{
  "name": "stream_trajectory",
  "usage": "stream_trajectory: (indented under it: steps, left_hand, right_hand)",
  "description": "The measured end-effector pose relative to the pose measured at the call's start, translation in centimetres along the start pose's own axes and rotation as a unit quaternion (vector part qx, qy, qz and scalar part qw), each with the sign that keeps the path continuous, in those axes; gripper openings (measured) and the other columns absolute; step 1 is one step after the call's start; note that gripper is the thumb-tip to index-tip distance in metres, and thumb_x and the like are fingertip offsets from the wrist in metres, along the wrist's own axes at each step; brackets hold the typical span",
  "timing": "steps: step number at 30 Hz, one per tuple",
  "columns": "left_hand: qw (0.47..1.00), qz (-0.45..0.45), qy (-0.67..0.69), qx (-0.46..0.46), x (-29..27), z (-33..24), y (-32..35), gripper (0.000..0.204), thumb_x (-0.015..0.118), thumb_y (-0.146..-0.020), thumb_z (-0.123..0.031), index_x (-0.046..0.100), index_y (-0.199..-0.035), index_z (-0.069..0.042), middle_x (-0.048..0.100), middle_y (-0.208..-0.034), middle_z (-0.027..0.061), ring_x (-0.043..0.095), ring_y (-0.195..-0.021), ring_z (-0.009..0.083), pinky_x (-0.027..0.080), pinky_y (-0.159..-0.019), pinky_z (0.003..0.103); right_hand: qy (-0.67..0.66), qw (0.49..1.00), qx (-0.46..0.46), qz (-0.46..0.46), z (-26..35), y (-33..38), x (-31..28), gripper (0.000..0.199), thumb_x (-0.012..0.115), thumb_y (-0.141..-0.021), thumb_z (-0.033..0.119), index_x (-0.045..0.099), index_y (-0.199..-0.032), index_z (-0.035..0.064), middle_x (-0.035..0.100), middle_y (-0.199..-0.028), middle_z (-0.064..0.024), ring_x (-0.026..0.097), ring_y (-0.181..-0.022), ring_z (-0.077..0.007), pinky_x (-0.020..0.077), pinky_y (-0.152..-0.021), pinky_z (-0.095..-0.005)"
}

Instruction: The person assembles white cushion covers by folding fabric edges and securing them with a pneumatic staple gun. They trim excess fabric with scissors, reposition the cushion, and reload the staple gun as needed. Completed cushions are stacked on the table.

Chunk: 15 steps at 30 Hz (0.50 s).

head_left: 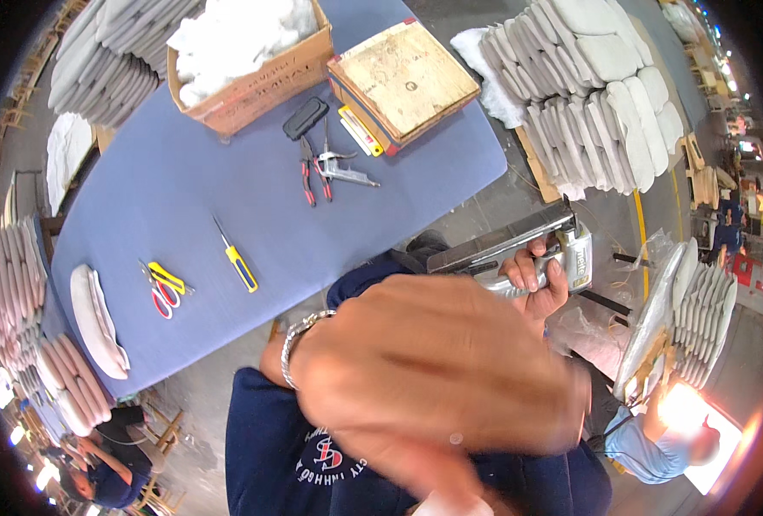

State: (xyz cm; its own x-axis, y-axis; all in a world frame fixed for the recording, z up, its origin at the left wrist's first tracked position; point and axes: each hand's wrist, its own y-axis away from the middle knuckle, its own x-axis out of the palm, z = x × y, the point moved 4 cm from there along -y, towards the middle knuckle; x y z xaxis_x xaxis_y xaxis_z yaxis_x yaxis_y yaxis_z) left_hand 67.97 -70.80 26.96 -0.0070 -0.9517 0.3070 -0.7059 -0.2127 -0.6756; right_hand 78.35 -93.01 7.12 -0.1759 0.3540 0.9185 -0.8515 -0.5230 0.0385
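My left hand [433,370], with a silver bracelet [292,344] at the wrist, fills the middle of the head view close up. It is smeared by motion and its fingertips cannot be made out. A bit of something white [454,505] shows by its thumb at the lower edge. Behind it, to the right, my right hand [536,284] is closed round the grip of a silver and black staple gun [581,258]. The gun's long dark magazine [502,239] points left toward the blue table [226,181].
On the table lie a screwdriver [239,265], scissors [163,297], pliers [306,168], an air blow gun [343,169] and a padded cushion [98,322]. A carton [265,90] of white stuffing and a worn box [407,82] stand behind. Cushion stacks [583,129] and co-workers [656,447] are around.
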Motion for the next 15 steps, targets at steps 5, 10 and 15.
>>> stream_trajectory:
  steps: [5, 10, 15]
  left_hand:
    - [0.836, 0.147, -0.486, -0.206, -3.5, 9.6, 4.4, 0.082, 0.08, -0.086, -0.036, 0.045, -0.152, -0.004, 0.059, -0.14, 0.021, 0.063, -0.118, 0.0393, 0.052, -0.097, 0.044]
    - [0.783, 0.047, -0.563, -0.26, -4.9, 11.4, 7.3, 0.065, 0.079, -0.087, -0.035, 0.056, -0.143, -0.009, 0.068, -0.083, 0.0122, 0.068, -0.071, 0.0333, 0.055, -0.063, 0.045]
    - [0.796, 0.061, -0.48, -0.365, -7.8, 11.2, 9.0, 0.048, 0.074, -0.093, -0.041, 0.071, -0.122, -0.003, 0.074, -0.091, 0.0172, 0.072, -0.081, 0.0359, 0.057, -0.07, 0.042]
  right_hand:
    - [0.026, 0.999, 0.023, 0.01, -1.6, -4.0, 3.2, 0.045, 0.056, -0.097, 0.013, 0.048, -0.14, 0.0055, 0.061, -0.112, -0.0146, 0.053, -0.067, -0.0115, 0.0477, -0.068, -0.0313]
    - [0.054, 0.995, 0.087, 0.011, -4.1, -5.8, 3.9, 0.049, 0.057, -0.096, 0.009, 0.046, -0.143, 0.0051, 0.061, -0.114, -0.0166, 0.052, -0.069, -0.013, 0.046, -0.068, -0.0319]
    - [0.063, 0.994, 0.089, -0.015, -3.2, -6.0, 2.9, 0.049, 0.057, -0.096, 0.009, 0.046, -0.143, 0.0041, 0.061, -0.114, -0.0159, 0.053, -0.068, -0.0131, 0.0459, -0.068, -0.0322]
